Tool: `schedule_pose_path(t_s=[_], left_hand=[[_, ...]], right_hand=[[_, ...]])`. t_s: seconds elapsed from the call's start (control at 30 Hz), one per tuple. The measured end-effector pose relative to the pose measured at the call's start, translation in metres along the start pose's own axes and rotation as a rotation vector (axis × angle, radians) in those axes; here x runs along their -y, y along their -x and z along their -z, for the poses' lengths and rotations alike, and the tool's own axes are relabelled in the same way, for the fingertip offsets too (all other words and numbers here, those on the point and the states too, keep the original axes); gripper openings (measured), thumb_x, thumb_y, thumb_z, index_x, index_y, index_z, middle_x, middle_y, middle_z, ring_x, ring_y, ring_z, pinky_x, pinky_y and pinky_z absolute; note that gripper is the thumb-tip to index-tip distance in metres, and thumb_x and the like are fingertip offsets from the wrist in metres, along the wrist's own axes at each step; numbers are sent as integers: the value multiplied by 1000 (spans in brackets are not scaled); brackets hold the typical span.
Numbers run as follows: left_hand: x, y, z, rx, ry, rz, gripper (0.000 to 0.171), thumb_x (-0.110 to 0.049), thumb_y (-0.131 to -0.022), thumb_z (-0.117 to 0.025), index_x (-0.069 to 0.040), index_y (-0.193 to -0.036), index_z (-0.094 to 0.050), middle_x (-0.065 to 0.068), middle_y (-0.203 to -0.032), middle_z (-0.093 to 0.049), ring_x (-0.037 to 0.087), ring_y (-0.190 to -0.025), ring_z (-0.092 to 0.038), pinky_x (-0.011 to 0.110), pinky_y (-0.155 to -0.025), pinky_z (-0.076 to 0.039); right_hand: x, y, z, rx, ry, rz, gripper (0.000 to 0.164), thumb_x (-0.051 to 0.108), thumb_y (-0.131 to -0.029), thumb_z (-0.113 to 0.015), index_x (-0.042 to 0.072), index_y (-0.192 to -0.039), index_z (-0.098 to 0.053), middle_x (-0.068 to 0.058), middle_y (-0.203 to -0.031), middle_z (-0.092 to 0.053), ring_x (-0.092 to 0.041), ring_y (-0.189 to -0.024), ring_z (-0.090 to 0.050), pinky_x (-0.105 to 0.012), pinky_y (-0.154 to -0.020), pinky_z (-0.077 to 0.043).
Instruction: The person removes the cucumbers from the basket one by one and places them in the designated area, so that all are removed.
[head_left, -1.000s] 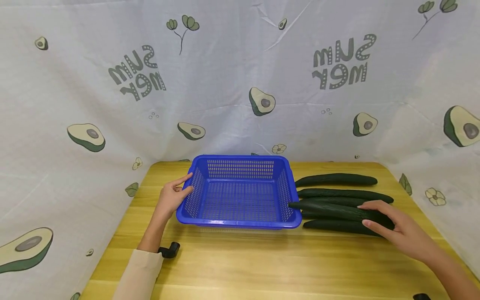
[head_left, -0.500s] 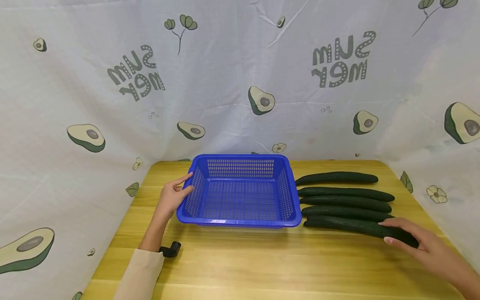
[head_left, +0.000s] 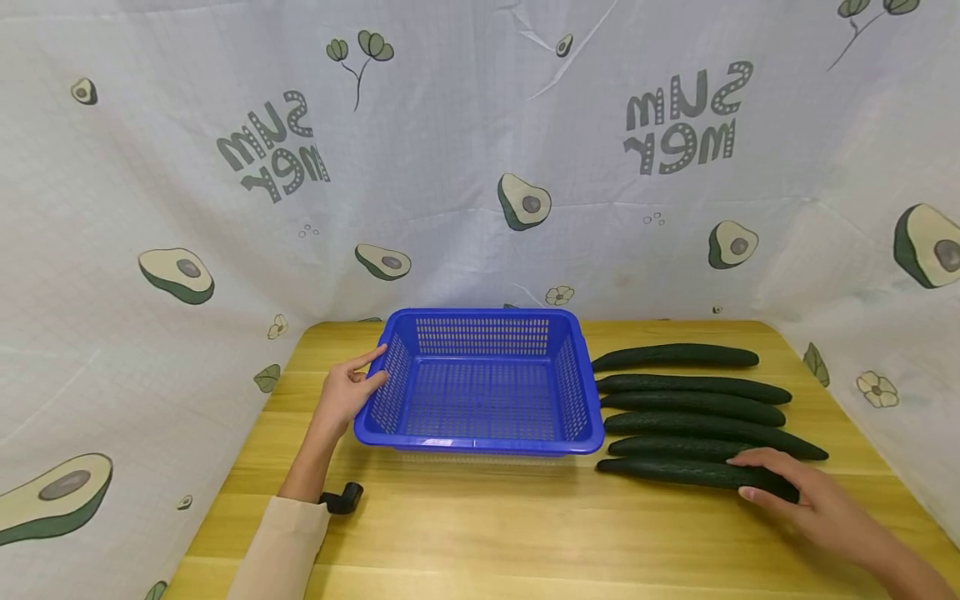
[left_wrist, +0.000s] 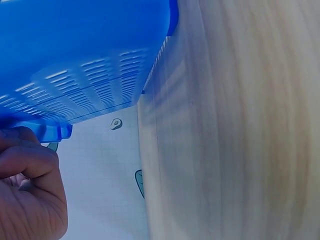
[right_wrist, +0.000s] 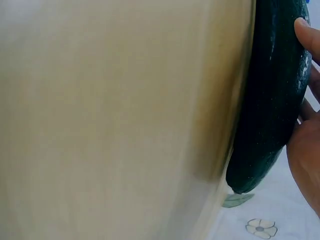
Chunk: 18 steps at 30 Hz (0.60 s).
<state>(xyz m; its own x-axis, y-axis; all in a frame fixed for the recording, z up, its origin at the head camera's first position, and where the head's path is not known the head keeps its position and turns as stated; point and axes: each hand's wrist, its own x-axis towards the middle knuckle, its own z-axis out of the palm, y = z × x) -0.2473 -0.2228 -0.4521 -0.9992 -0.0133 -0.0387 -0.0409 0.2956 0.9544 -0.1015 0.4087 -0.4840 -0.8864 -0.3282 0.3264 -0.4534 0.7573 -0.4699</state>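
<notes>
A blue plastic basket with slotted walls stands at the middle of the table, nothing inside it. My left hand pinches its left rim between thumb and fingers; the left wrist view shows that hand curled at the rim. To the right, several long dark green cucumbers lie side by side in a row. My right hand grips the nearest cucumber by its right end. In the right wrist view, the thumb lies along this cucumber, its other fingers partly hidden.
The wooden table ends at the back against a white cloth printed with avocados and lettering. A black wrist device sits at the left cuff. The cucumbers' left ends lie close to the basket's right side.
My right hand has brought its cucumber from above the others to the near side of the row, first rightward, then back left. My left hand and the basket have stayed put.
</notes>
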Motion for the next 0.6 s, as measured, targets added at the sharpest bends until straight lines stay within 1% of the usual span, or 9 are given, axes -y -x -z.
schedule_pose_path(t_s=[0.07,0.17,0.33,0.43,0.53,0.6], left_hand=[[0,0,0,3,-4,-1,55,-17,-97,-70,-25,-150,-56,20,-84,-77,24,-68,-76,38,-61,-63],[1,0,-1,5,-11,-5,55,-18,-97,-70,-26,-150,-56,17,-80,-76,22,-66,-75,37,-61,-62],[1,-2,0,-1,-11,-1,55,-19,-97,-70,-26,-149,-57,8,-71,-74,19,-62,-73,34,-58,-61],[1,-2,0,-1,-15,8,55,-20,-96,-71,-27,-149,-57,2,-62,-67,17,-58,-69,32,-56,-59],[1,-3,1,1,-13,15,55,-20,-96,-71,-27,-149,-57,0,-58,-62,16,-56,-68,31,-55,-59],[1,-3,1,4,-12,18,55,-20,-97,-71,-27,-149,-57,0,-58,-62,16,-56,-68,32,-56,-59]], right_hand=[[-3,0,-2,-6,9,3,41,3,-86,-79,18,-122,-70,24,-119,-63,18,-108,-52,1,-84,-36],[-7,-1,-3,-12,38,3,40,4,-85,-80,19,-121,-70,23,-118,-63,18,-107,-51,1,-84,-36],[-8,-10,-3,-6,111,-4,40,10,-84,-83,23,-120,-72,14,-116,-66,18,-107,-49,1,-82,-36],[-8,-15,-2,9,153,-12,39,15,-83,-84,25,-119,-72,8,-115,-68,16,-106,-51,0,-80,-36],[-7,-18,-1,25,185,-9,38,18,-82,-85,26,-117,-73,5,-114,-68,12,-104,-53,-2,-79,-38],[-7,-19,-2,32,208,0,38,19,-81,-86,26,-116,-73,5,-113,-68,10,-103,-54,-3,-78,-40]])
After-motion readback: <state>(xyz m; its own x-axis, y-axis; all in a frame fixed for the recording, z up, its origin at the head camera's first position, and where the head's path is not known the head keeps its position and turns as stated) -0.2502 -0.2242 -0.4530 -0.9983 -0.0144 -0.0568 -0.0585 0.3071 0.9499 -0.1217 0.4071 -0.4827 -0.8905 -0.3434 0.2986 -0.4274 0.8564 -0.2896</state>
